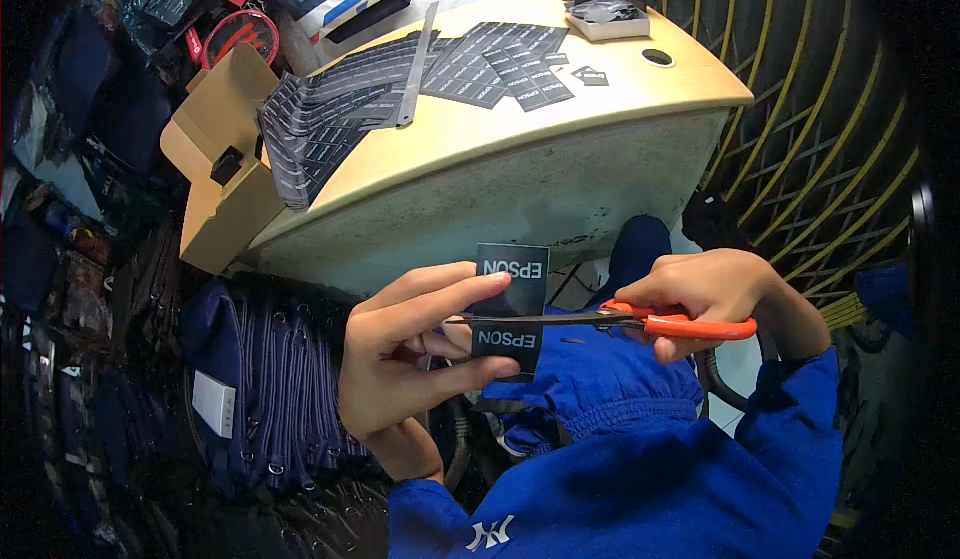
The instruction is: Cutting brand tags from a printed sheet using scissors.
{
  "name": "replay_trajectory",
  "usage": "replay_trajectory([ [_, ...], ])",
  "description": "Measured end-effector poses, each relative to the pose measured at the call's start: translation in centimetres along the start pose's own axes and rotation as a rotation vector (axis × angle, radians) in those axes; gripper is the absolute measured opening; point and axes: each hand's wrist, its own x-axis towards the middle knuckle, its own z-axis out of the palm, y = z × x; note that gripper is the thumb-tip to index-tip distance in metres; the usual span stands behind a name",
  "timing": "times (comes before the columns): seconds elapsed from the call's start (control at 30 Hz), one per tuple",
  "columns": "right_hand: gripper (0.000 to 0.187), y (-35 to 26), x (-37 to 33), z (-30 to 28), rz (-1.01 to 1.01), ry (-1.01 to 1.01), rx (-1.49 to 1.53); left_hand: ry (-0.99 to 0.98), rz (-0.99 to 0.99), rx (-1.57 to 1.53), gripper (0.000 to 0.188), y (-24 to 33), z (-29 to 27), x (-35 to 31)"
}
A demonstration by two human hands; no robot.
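Between the fingers and thumb of my left hand [395, 349] is a short black label strip [525, 297] with two printed labels, one above the other. My right hand [715, 284] grips a pair of scissors [690, 326] by its orange handles. The scissor blades lie across the strip, between the two labels, and their tips reach toward my left fingers. Whether the blades have cut into the strip I cannot tell. Both hands are held above my lap, in front of the table [640, 99].
On the table lie black printed sheets [350, 89], a metal ruler [418, 69], small cut labels [592, 76] and a white tray of dark pieces [610, 27]. An open cardboard box [225, 219] stands at the left edge. Dark blue bags [300, 379] are piled lower left; a folding lattice gate [800, 109] is right.
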Motion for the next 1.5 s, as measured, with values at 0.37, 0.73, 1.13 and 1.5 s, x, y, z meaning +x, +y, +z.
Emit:
replay_trajectory([
  [0.37, 0.05, -0.63, -0.13, 0.06, 0.043, 0.0, 0.001, -0.035, 0.034, 0.039, 0.062, -0.08, -0.23, 0.02],
  [0.73, 0.05, -0.71, -0.06, -0.03, 0.061, -0.002, -0.012, -0.047, -0.001, -0.025, 0.059, 0.02, -0.2, 0.02],
  [1.13, 0.048, -0.61, -0.11, -0.06, 0.053, 0.004, -0.016, -0.058, -0.002, -0.033, 0.059, 0.37, -0.2, 0.11],
  [1.5, 0.048, -0.83, -0.23, -0.14, 0.094, -0.005, -0.031, -0.059, -0.037, -0.018, 0.063, 0.26, -0.34, 0.0],
])
